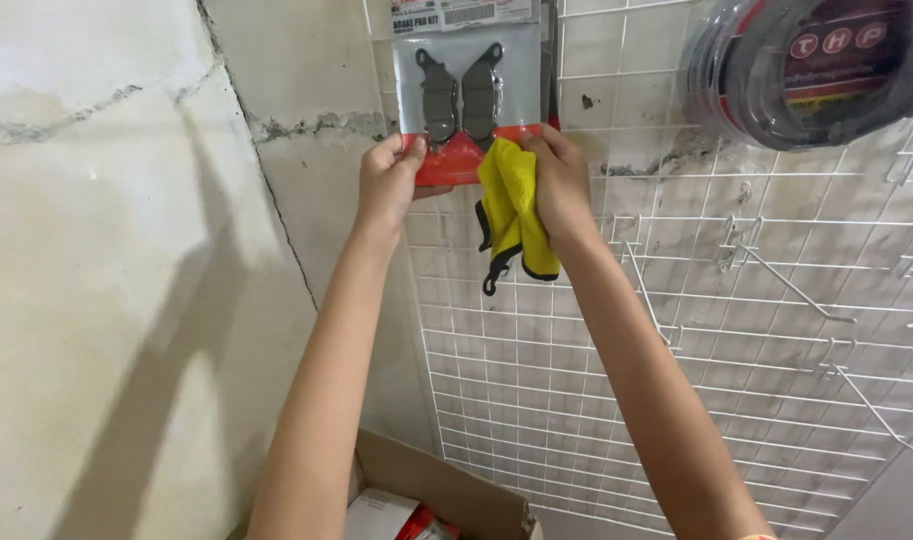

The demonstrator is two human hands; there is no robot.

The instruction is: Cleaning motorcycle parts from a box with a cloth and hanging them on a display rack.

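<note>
A blister pack (466, 90) with two dark grey brake pads on a red and white card hangs high on the white wire grid panel (676, 330). My left hand (388, 180) pinches the pack's lower left corner. My right hand (556, 180) is closed on a yellow cloth with black edging (513, 215) and rests against the pack's lower right corner. The cloth hangs down below that hand, over the grid.
A clear bag with a coiled dark hose or tube (806, 70) hangs at the top right. Bare metal hooks (786, 285) stick out of the grid on the right. An open cardboard box (446, 495) with small packages stands below. A cracked plaster wall (126, 250) is on the left.
</note>
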